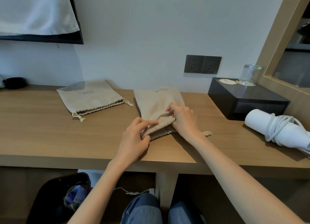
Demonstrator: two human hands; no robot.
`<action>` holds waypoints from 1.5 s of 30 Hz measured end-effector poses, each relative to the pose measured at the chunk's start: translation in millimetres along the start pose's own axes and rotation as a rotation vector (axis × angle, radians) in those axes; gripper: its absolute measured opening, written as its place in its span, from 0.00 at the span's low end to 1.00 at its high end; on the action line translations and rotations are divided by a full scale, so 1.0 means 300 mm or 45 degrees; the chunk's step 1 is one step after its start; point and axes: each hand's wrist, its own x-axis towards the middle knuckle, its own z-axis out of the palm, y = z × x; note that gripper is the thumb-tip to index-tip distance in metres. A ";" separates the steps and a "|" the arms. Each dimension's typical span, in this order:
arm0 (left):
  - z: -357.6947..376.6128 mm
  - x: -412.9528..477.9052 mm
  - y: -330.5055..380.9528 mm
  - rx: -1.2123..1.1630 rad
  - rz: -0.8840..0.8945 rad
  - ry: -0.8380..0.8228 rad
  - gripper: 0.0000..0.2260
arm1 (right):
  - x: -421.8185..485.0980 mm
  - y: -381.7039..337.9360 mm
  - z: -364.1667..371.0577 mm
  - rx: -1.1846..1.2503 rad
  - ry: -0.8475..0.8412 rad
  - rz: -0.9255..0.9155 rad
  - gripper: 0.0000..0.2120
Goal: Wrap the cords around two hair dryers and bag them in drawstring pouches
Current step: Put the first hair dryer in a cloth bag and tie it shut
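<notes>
Risk: your left hand (134, 136) pinches the near lip of the centre pouch (159, 103); if the gathered mouth is left puckered, anything pushed in will likely snag. Your right hand (184, 119) grips the opposite lip, fingers curled into the fabric; an uneven pull could cinch the drawstring (207, 133) tighter. Position: spare pouch (91, 98) lies flat, left of centre, apart from both hands. Centre pouch sits mid-frame between your hands. Wrapped hair dryer (255, 121) lies at the right edge on the desk (42, 131), well apart from your right hand; its cord (275, 128) loops look loose and could slip.
</notes>
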 end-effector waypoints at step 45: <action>-0.111 -0.033 -0.065 0.541 -0.095 -0.266 0.14 | -0.211 0.259 -0.120 0.160 -0.199 0.217 0.14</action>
